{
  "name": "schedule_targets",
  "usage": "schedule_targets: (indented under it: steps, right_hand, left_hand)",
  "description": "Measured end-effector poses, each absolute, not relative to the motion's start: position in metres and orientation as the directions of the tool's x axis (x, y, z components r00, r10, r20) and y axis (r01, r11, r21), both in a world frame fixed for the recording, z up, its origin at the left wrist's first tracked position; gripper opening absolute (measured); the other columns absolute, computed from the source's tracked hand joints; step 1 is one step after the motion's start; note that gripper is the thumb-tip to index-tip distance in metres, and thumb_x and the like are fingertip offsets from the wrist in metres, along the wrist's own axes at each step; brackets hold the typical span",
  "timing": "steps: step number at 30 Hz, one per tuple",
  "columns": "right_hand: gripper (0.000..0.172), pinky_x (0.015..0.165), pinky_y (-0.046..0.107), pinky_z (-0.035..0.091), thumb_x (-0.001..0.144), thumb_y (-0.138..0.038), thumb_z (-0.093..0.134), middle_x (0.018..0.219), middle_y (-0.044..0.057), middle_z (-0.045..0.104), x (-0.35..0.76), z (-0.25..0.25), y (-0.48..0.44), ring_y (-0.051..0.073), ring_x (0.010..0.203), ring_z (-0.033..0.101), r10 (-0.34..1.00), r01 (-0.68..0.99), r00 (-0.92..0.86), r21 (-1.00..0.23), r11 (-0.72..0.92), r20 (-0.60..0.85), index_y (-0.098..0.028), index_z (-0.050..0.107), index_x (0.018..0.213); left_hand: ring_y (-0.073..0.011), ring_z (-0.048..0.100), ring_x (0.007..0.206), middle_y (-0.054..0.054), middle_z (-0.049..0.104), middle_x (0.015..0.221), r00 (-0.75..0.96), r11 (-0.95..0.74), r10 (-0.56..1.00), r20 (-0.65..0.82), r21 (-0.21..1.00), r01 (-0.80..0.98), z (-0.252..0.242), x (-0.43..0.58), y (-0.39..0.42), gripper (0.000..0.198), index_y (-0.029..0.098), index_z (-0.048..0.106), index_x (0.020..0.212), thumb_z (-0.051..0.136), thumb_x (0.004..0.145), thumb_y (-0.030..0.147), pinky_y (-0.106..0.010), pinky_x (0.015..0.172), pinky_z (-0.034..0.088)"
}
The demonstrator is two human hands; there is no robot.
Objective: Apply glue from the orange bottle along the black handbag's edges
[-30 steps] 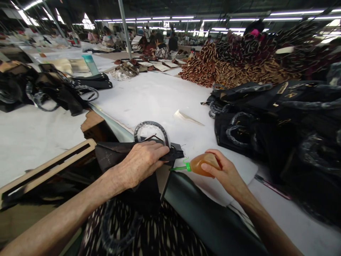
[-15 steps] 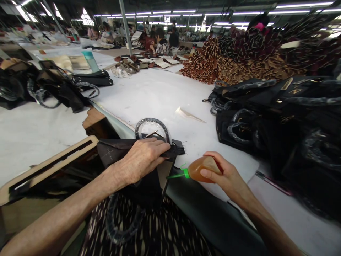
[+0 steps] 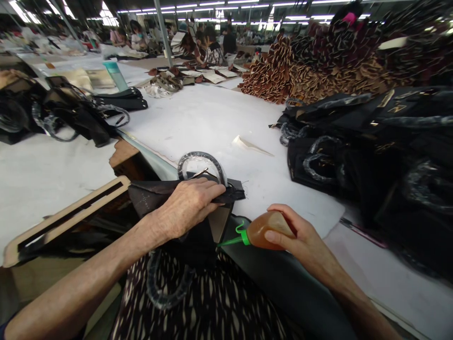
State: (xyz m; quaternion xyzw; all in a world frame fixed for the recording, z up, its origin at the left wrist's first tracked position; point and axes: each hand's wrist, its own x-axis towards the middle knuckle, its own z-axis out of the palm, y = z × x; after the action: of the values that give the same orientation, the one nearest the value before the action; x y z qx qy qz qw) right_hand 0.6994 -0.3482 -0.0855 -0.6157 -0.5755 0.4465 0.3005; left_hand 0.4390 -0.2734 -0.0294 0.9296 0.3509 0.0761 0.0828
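My left hand (image 3: 193, 203) is closed on the upper edge of a black handbag (image 3: 196, 248), its fingertips by the zipper end (image 3: 236, 192). One plastic-wrapped handle (image 3: 201, 156) of the bag rises behind the hand; the other wrapped handle (image 3: 166, 297) hangs down over a patterned cloth on my lap. My right hand (image 3: 293, 231) is wrapped round a squeeze bottle (image 3: 265, 230) of amber liquid with a green cap and thin green nozzle. The nozzle tip (image 3: 218, 245) is at the bag's side edge, below a brownish-grey panel (image 3: 218, 222). Whether it touches is too small to tell.
More black handbags (image 3: 354, 141) are heaped on the right of the white table (image 3: 198, 113), others (image 3: 71, 108) at left. Brown leather pieces (image 3: 276, 71) are piled behind. A pen (image 3: 364, 232) lies at right, a wooden frame (image 3: 71, 215) at left. People work in the background.
My right hand has moved the bottle slightly down and left, so the nozzle tip sits lower along the bag's edge. My left hand keeps its hold on the bag.
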Motion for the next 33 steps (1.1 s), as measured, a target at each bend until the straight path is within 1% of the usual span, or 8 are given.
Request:
schedule_targets:
  steps: [4, 12, 17, 20, 23, 26, 29, 33]
  right_hand:
    - [0.043, 0.079, 0.031, 0.043, 0.074, -0.046, 0.067, 0.097, -0.003, 0.061, 0.699, -0.089, -0.353, 0.021, 0.088, 0.056, 0.975, 0.408, -0.060, -0.897, -0.170, -0.212, -0.029, 0.053, 0.111]
    - [0.043, 0.076, 0.030, 0.043, 0.075, -0.048, 0.067, 0.094, -0.002, 0.062, 0.697, -0.093, -0.362, 0.022, 0.087, 0.056, 0.971, 0.410, -0.085, -0.896, -0.170, -0.223, -0.028, 0.052, 0.111]
    - [0.044, 0.075, 0.031, 0.043, 0.076, -0.048, 0.066, 0.094, -0.001, 0.061, 0.698, -0.095, -0.367, 0.023, 0.086, 0.056, 0.965, 0.403, -0.101, -0.897, -0.181, -0.240, -0.027, 0.052, 0.112]
    - [0.045, 0.075, 0.032, 0.043, 0.077, -0.048, 0.065, 0.094, 0.000, 0.060, 0.697, -0.095, -0.370, 0.023, 0.087, 0.055, 0.958, 0.375, -0.111, -0.904, -0.205, -0.264, -0.025, 0.050, 0.113]
    - [0.046, 0.074, 0.031, 0.044, 0.077, -0.050, 0.064, 0.094, 0.000, 0.060, 0.695, -0.094, -0.376, 0.022, 0.087, 0.055, 0.953, 0.347, -0.080, -0.904, -0.249, -0.293, -0.024, 0.050, 0.111]
    - [0.044, 0.063, 0.028, 0.043, 0.078, -0.054, 0.062, 0.086, -0.002, 0.060, 0.692, -0.092, -0.383, 0.020, 0.077, 0.054, 0.940, 0.338, -0.019, -0.887, -0.316, -0.342, -0.024, 0.050, 0.108]
    - [0.041, 0.052, 0.026, 0.039, 0.080, -0.057, 0.057, 0.079, -0.002, 0.059, 0.690, -0.090, -0.391, 0.018, 0.066, 0.052, 0.923, 0.337, 0.034, -0.865, -0.372, -0.383, -0.024, 0.050, 0.103]
    - [0.039, 0.047, 0.025, 0.036, 0.082, -0.058, 0.053, 0.071, -0.003, 0.057, 0.689, -0.090, -0.397, 0.015, 0.056, 0.047, 0.918, 0.309, 0.067, -0.867, -0.392, -0.391, -0.023, 0.051, 0.099]
  left_hand:
    - [-0.0219, 0.059, 0.091, -0.008, 0.064, 0.095, 0.742, -0.742, 0.665, 0.088, 0.199, 0.641, -0.030, 0.438, -0.274, 0.019, 0.014, 0.058, 0.102, 0.043, 0.092, 0.021, -0.031, 0.078, 0.047]
    - [-0.0216, 0.060, 0.092, -0.008, 0.064, 0.096, 0.736, -0.737, 0.671, 0.086, 0.189, 0.649, -0.032, 0.438, -0.274, 0.018, 0.015, 0.059, 0.101, 0.045, 0.092, 0.022, -0.030, 0.079, 0.047]
    - [-0.0216, 0.060, 0.094, -0.007, 0.065, 0.096, 0.735, -0.742, 0.668, 0.116, 0.177, 0.647, -0.034, 0.438, -0.273, 0.017, 0.016, 0.059, 0.101, 0.046, 0.092, 0.023, -0.031, 0.083, 0.048]
    - [-0.0201, 0.060, 0.095, -0.006, 0.065, 0.094, 0.730, -0.743, 0.668, 0.143, 0.178, 0.645, -0.036, 0.437, -0.274, 0.016, 0.019, 0.059, 0.101, 0.048, 0.091, 0.024, -0.031, 0.085, 0.049]
    - [-0.0201, 0.061, 0.094, -0.006, 0.065, 0.094, 0.730, -0.744, 0.667, 0.148, 0.181, 0.643, -0.037, 0.436, -0.273, 0.016, 0.018, 0.059, 0.101, 0.048, 0.090, 0.023, -0.031, 0.084, 0.049]
    - [-0.0208, 0.061, 0.095, -0.007, 0.066, 0.096, 0.728, -0.743, 0.669, 0.149, 0.175, 0.646, -0.037, 0.437, -0.272, 0.016, 0.018, 0.060, 0.101, 0.050, 0.090, 0.023, -0.032, 0.085, 0.049]
    - [-0.0218, 0.062, 0.097, -0.007, 0.066, 0.098, 0.727, -0.740, 0.671, 0.142, 0.170, 0.650, -0.037, 0.438, -0.270, 0.016, 0.017, 0.060, 0.102, 0.051, 0.090, 0.023, -0.032, 0.084, 0.050]
    - [-0.0230, 0.062, 0.097, -0.008, 0.067, 0.099, 0.734, -0.746, 0.665, 0.141, 0.172, 0.643, -0.037, 0.439, -0.269, 0.017, 0.016, 0.060, 0.103, 0.053, 0.089, 0.023, -0.034, 0.084, 0.051]
